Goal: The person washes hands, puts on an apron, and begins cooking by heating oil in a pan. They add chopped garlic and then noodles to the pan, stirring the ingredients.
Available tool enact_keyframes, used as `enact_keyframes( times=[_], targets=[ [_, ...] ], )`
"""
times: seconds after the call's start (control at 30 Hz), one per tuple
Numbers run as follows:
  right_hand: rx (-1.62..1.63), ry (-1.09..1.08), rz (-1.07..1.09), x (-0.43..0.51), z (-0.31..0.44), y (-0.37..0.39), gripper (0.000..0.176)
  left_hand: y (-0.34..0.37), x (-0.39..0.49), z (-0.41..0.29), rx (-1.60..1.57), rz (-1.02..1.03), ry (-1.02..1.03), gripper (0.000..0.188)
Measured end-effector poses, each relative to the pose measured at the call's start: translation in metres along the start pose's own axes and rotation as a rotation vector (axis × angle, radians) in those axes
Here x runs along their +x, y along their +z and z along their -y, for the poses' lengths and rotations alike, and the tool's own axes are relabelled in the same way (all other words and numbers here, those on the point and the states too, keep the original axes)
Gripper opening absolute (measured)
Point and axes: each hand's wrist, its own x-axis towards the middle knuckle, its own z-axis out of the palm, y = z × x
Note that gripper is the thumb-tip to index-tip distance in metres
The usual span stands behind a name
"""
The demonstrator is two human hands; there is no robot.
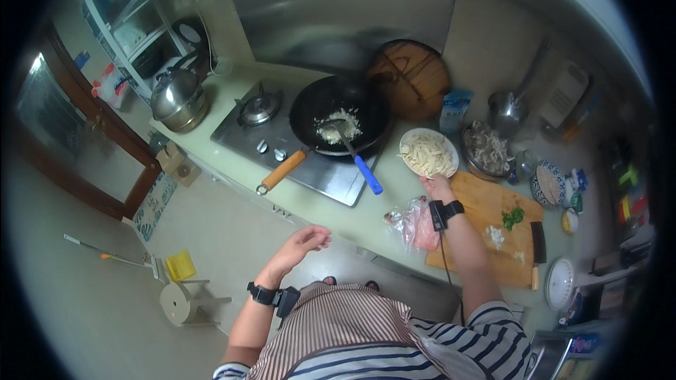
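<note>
My right hand grips the near rim of a white plate heaped with pale, thin food strips. The plate is over the counter, to the right of the wok. My left hand is held in front of the counter edge, fingers loosely curved, with nothing in it. On the stove, a black wok contains small white chopped bits. A spatula with a blue handle leans in it. The wok's wooden handle points towards me.
A wooden cutting board carries chopped greens, white bits and a knife. Plastic-wrapped pink meat lies beside it. A bowl of mushrooms stands behind. A steel pot is at far left, a stool on the floor.
</note>
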Motion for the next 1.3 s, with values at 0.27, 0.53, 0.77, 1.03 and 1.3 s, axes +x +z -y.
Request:
enact_keyframes(
  times=[0.27,0.53,0.77,1.03,1.3],
  targets=[
    [-0.221,-0.351,0.201,-0.209,0.091,-0.008,0.037,0.032,0.028,-0.06,-0.083,0.294,0.201,0.045],
    [-0.407,-0.174,0.422,-0.326,0.096,0.034,0.026,0.035,0.042,-0.09,-0.504,0.331,0.147,0.069],
    [-0.42,-0.032,0.749,-0.309,0.047,0.104,0.035,-0.018,0.0,-0.092,-0.638,-0.092,0.062,0.052],
    [-1.748,-0.822,0.385,-0.238,-0.006,0.171,0.072,-0.112,0.052,-0.115,-0.459,-0.292,0.286,0.048],
    [-1.624,-0.9,0.109,-0.22,0.0,0.16,0.043,-0.182,0.151,-0.122,-0.155,-0.408,0.32,0.046]
  ],
)
